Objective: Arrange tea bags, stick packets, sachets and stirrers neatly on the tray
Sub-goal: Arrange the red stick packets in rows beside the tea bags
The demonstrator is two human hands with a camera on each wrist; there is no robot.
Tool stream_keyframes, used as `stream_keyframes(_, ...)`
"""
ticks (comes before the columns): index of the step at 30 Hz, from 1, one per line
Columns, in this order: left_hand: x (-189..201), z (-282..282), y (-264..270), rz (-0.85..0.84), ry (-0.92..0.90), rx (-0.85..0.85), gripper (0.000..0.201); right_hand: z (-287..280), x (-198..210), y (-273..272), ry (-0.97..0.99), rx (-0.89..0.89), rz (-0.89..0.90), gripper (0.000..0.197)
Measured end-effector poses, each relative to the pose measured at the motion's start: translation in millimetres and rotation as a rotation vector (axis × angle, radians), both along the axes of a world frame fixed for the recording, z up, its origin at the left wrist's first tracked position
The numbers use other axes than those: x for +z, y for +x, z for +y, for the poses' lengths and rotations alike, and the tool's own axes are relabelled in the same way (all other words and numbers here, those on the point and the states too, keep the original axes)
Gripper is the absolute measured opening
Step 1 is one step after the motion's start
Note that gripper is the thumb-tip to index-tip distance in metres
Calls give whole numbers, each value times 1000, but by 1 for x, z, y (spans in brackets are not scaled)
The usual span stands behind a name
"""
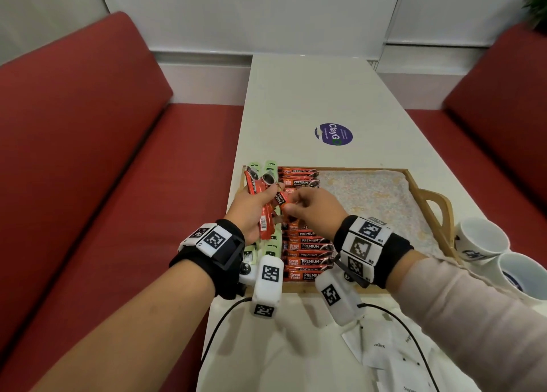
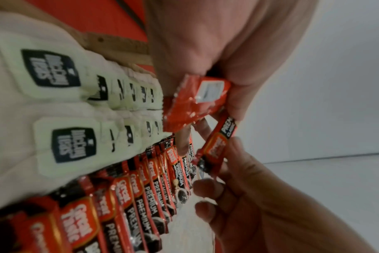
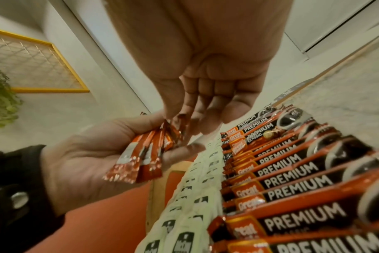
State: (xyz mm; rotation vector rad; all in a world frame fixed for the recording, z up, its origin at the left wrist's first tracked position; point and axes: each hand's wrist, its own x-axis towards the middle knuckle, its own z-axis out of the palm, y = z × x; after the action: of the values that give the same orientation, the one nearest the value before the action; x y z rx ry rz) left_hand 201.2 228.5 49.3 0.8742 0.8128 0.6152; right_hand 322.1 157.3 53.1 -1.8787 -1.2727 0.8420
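A: What does the left hand [image 1: 251,211] hold?

B: Its fingers are curled around a small bunch of red foil stick packets [image 1: 260,196], above the left edge of the wooden tray with handles [image 1: 438,211].

A: And the right hand [image 1: 316,211]?

B: Its thumb and fingertips pinch one red stick packet with the word PREMIUM [image 2: 218,143], just beside the bunch. I cannot tell if this one touches the others.

A: Where are the other things?

B: A column of red and black stick packets [image 1: 305,249] lies on the patterned tray liner, side by side. Left of it are two rows of pale green tea bags [image 2: 71,109]. White paper sachets [image 1: 381,347] lie on the white table [image 1: 310,95], near the person. Two white mugs [image 1: 485,240] stand right of the tray.
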Motion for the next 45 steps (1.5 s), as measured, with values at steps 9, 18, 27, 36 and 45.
stream_keyframes(9,-1,-7,0,234,255,-154,24,4,15,16,64,-131,28,15)
stream_keyframes(18,-5,-9,0,200,156,-277,13,0,6,28,124,-214,132,19)
stream_keyframes(27,-12,3,-1,245,209,-121,18,-11,3,43,2,-168,105,20)
stream_keyframes(36,-17,12,-5,260,192,35,19,-8,-15,62,-167,-263,-102,9)
stream_keyframes(45,-15,10,-3,214,100,35,20,3,-23,62,-322,-251,-253,4)
